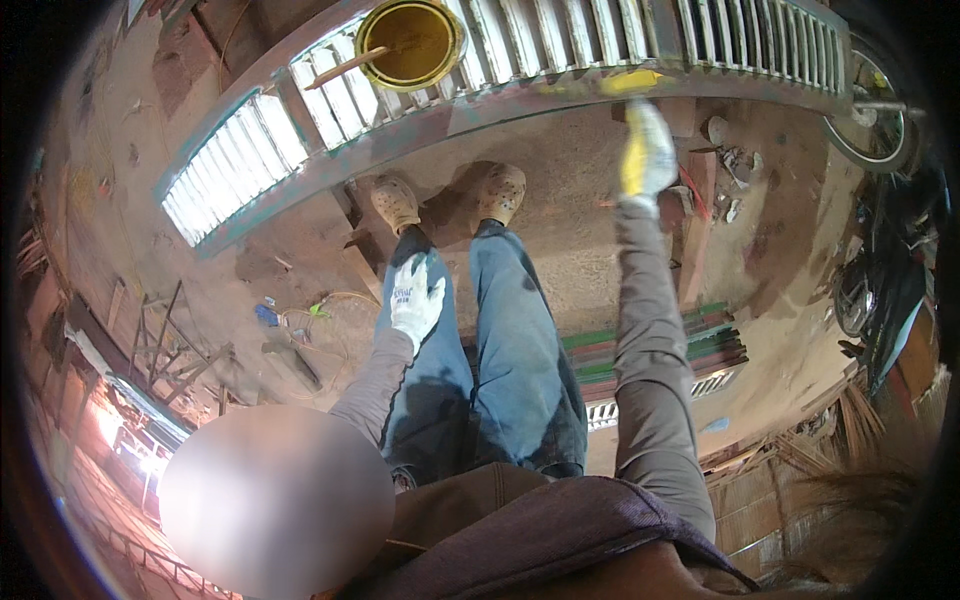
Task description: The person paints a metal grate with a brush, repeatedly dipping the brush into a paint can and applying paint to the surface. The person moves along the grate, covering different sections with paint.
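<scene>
1. One gloved left hand (417,300), yours, rests on your leg (425,375), thumb and fingers apart.
2. Your gloved right hand (648,155) meets a yellow piece (630,82) at the edge of the slatted panel (480,113); I cannot tell whether its grip is closed.
3. A can (425,87) stands on the panel, a stick (345,68) over its rim.

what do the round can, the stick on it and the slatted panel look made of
Round can: probably metal, judging by its thin rim, though plastic is possible.
Stick: likely bare wood, matte and brown.
Slatted panel: perhaps painted wood, with whitish slats and a patchy frame; metal isn't ruled out.
</scene>
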Tool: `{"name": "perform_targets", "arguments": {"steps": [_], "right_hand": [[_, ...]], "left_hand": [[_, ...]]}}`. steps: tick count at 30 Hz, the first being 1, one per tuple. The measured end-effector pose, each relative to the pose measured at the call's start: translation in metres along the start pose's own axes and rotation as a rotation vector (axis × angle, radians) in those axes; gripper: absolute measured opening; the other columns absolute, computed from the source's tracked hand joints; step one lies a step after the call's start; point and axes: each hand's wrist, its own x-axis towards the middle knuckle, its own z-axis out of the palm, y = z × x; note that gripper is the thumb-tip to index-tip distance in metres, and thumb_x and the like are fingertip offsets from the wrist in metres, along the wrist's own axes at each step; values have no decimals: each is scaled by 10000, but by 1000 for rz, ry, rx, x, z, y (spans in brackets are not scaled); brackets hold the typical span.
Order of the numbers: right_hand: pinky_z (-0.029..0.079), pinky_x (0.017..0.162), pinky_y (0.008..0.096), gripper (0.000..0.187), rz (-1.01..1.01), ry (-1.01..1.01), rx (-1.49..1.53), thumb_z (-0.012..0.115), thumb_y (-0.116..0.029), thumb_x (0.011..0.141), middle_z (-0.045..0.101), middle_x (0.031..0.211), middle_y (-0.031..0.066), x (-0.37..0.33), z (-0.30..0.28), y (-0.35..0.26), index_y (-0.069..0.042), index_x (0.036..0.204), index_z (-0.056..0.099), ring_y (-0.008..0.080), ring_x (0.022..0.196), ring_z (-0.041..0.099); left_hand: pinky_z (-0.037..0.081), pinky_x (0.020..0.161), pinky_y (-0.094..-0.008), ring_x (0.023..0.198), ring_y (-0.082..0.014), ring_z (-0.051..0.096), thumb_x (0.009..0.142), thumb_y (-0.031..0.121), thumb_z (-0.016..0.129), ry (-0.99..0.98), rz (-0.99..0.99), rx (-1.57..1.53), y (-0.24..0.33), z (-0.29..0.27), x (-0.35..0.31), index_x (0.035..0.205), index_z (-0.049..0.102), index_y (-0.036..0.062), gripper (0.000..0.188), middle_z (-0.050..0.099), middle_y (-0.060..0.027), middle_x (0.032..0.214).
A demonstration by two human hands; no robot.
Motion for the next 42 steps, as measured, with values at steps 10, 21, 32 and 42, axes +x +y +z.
{"name": "perform_targets", "arguments": {"steps": [10,21,32,42], "right_hand": [[472,939,255,325,-98,-162,-1021,536,-203,940,645,1234,11,34,-26,26,-183,1250,630,170,1089,633],[499,887,306,316,-51,-262,-989,574,-207,908,652,1211,20,-31,66,-22,-243,1214,645,194,1061,639],[510,893,319,331,-166,-505,-569,619,-187,830,670,1155,23,-129,140,-86,-221,1156,667,205,1036,649],[503,893,332,446,-676,-350,-1138,580,-200,823,624,1223,-61,-31,57,-9,-298,1258,603,160,1117,600]], "left_hand": [[445,933,-449,1077,-358,564,885,296,568,-280,-189,88,-80,28,-68,1153,599,74,349,621,-156,1142],[399,960,-453,1089,-310,570,867,383,568,-377,-84,121,-97,42,-74,1181,611,105,421,637,-107,1134],[455,913,-457,1030,-346,598,856,311,611,-224,20,-44,-132,11,-70,1141,605,63,377,649,-153,1093],[489,841,-439,946,-346,622,830,282,638,-176,0,-62,-122,9,-68,1033,646,64,298,666,-151,993]]}}
